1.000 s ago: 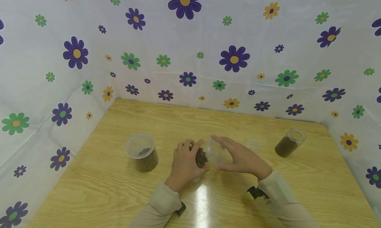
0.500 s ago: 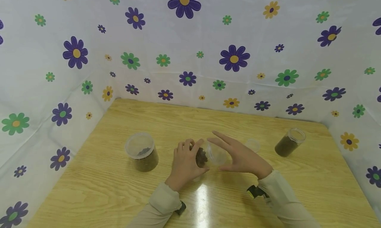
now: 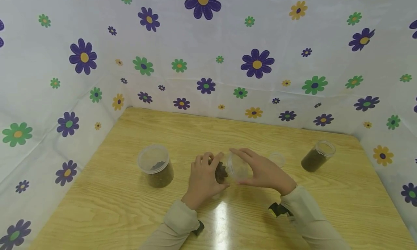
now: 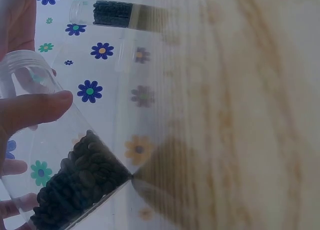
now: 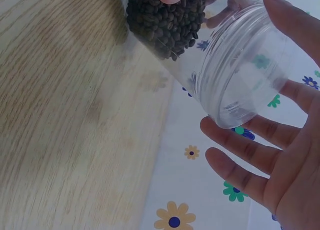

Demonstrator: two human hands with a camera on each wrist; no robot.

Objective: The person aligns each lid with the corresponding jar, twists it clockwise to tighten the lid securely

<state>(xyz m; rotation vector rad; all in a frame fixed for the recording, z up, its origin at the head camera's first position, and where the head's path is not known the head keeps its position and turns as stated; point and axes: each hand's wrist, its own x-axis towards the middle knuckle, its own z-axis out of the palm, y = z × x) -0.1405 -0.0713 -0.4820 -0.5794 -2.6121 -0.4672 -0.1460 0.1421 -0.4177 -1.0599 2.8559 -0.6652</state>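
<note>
Right hand (image 3: pixel 268 173) nearer the jar (image 5: pixel 220 72)

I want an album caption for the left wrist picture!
Left hand holds a tilted clear jar of dark beans.

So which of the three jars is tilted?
The middle jar, held slanting in the left hand; the left jar and right jar both stand upright on the table.

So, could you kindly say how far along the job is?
Seemingly done: the wide clear jar and slim clear jar stand holding dark contents. In hand: a tilted clear jar of dark beans, in the left hand, with the right hand at its mouth. Probably left: setting it upright, perhaps fitting the clear round disc nearby.
</note>
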